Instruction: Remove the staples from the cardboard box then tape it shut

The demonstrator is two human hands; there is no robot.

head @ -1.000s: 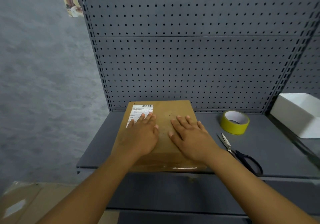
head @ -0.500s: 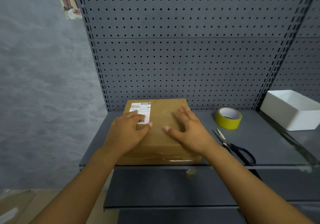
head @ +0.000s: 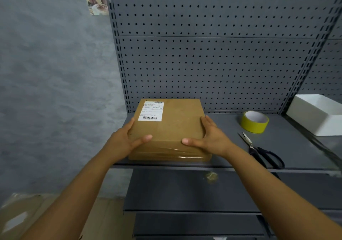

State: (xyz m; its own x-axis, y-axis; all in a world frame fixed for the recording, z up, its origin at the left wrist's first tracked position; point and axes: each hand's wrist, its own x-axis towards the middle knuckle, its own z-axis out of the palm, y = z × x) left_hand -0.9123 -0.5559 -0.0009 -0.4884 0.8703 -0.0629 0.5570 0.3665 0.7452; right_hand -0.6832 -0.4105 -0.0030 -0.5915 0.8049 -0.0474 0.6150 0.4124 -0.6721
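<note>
The cardboard box [head: 170,128] lies flat at the left end of the grey shelf [head: 288,147], its near edge close to the shelf's front lip, its far edge near the pegboard [head: 212,54] behind it; a white shipping label [head: 151,111] with barcodes sits on the far left part of its top, and clear tape [head: 175,151] shines along its near side. The left hand [head: 124,139] grips the box's left side, thumb laid across the near left part of the top and fingers curled down along the left edge. The right hand [head: 209,137] grips the right side likewise, thumb on the near right part of the top, fingers wrapped round the right edge. To the right of the box, well apart from it, a roll of yellow tape [head: 255,122] lies flat on the shelf, and nearer the front edge black-handled scissors [head: 259,150] lie with blades pointing toward the back. A white container [head: 318,115] stands at the far right. A crumpled scrap of tape [head: 211,176] clings to the shelf's front face below the box, and more cardboard [head: 27,215] lies on the floor at lower left
</note>
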